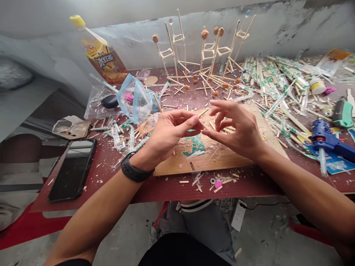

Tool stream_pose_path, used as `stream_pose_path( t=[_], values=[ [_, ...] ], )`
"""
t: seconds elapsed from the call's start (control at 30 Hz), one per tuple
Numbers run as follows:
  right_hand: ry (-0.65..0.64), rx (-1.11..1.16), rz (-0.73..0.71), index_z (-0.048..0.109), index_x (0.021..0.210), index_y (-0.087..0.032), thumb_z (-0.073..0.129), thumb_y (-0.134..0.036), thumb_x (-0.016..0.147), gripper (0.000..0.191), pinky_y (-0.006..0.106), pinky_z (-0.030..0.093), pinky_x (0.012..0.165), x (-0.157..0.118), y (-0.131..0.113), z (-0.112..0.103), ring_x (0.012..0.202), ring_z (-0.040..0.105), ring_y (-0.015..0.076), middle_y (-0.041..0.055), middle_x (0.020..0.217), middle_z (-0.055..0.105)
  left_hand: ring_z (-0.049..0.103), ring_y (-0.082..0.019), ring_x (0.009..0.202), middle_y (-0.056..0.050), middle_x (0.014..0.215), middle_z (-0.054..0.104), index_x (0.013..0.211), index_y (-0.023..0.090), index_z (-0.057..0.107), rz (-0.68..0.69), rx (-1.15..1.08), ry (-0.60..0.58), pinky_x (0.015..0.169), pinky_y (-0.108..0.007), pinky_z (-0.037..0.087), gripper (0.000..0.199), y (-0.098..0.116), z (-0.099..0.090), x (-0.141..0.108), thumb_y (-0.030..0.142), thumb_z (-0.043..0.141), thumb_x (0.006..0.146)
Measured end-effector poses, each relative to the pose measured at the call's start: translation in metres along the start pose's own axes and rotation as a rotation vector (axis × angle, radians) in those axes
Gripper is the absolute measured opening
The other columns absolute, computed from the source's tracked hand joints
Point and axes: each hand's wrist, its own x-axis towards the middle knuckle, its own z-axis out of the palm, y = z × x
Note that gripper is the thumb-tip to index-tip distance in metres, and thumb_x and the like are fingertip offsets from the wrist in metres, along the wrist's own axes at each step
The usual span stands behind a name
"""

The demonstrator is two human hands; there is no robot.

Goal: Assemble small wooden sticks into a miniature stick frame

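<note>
Pinching a thin stick [203,112] in left hand [169,133]; right hand [235,127] half-open beside it. We judge it light, brittle; grip near ends.

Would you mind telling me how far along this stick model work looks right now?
Done: several stick figures stand at the back of the table. In hand: the left hand pinches a short wooden stick, with the right hand at its tip, over the wooden board. Left: many wrapped chopsticks lie unused; the glue gun rests aside.
</note>
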Motion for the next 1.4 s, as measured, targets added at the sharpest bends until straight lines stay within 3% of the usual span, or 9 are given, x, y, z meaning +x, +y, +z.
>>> stream_pose_path(
  t=[0.17,0.27,0.43,0.77,1.07,1.4],
  values=[
    [0.056,-0.148,-0.142,0.068,0.116,-0.023,0.077,-0.03,0.096,0.023,0.028,0.06,0.062,0.001,-0.006,0.001,0.067,0.063,0.0112,0.002,0.094,0.071,0.077,-0.013,0.089,-0.001,0.089,0.079,0.087,0.019,0.078,-0.067,-0.153,0.01,0.093,-0.033,0.066,0.022,-0.001,0.003,0.0,0.035,0.093,0.081],
    [0.072,-0.224,-0.261,0.068,0.116,-0.023,0.074,-0.026,0.098,0.019,0.028,0.057,0.064,0.001,-0.006,0.004,0.069,0.063,0.0124,0.0015,0.089,0.07,0.075,-0.011,0.086,0.0,0.086,0.077,0.084,0.019,0.079,-0.089,-0.212,0.015,0.089,-0.028,0.066,0.022,-0.004,0.007,0.0,0.032,0.096,0.077],
    [0.075,-0.3,-0.29,0.067,0.111,-0.024,0.065,-0.018,0.103,0.01,0.026,0.054,0.064,0.001,-0.008,0.005,0.072,0.064,0.0124,0.0011,0.087,0.069,0.074,-0.01,0.088,0.0,0.089,0.077,0.082,0.019,0.081,-0.143,-0.246,-0.037,0.091,-0.027,0.065,0.021,-0.008,0.009,0.0,0.028,0.097,0.075],
    [-0.046,-0.27,-0.288,0.068,0.109,-0.027,0.061,-0.019,0.104,0.012,0.026,0.051,0.064,0.001,-0.004,-0.002,0.072,0.063,0.0109,0.0004,0.089,0.068,0.07,-0.009,0.075,0.0,0.081,0.075,0.084,0.018,0.081,0.003,-0.036,-0.06,0.08,-0.024,0.063,0.024,-0.007,0.006,-0.001,0.035,0.096,0.077],
    [0.031,-0.176,-0.338,0.065,0.111,-0.024,0.068,-0.016,0.101,0.014,0.026,0.054,0.066,0.002,-0.003,0.001,0.074,0.064,0.011,0.0003,0.092,0.067,0.069,-0.008,0.071,0.0,0.076,0.073,0.08,0.015,0.079,-0.048,-0.096,-0.027,0.073,-0.021,0.062,0.028,-0.002,0.011,-0.004,0.035,0.098,0.073],
    [-0.036,-0.218,-0.307,0.058,0.109,-0.022,0.061,-0.012,0.103,0.012,0.025,0.051,0.062,0.003,-0.005,0.0,0.071,0.059,0.0109,0.001,0.091,0.062,0.07,-0.009,0.071,-0.001,0.078,0.075,0.083,0.015,0.079,-0.026,-0.091,-0.018,0.074,-0.022,0.063,0.03,-0.006,0.012,-0.003,0.035,0.098,0.073]
  ],
)
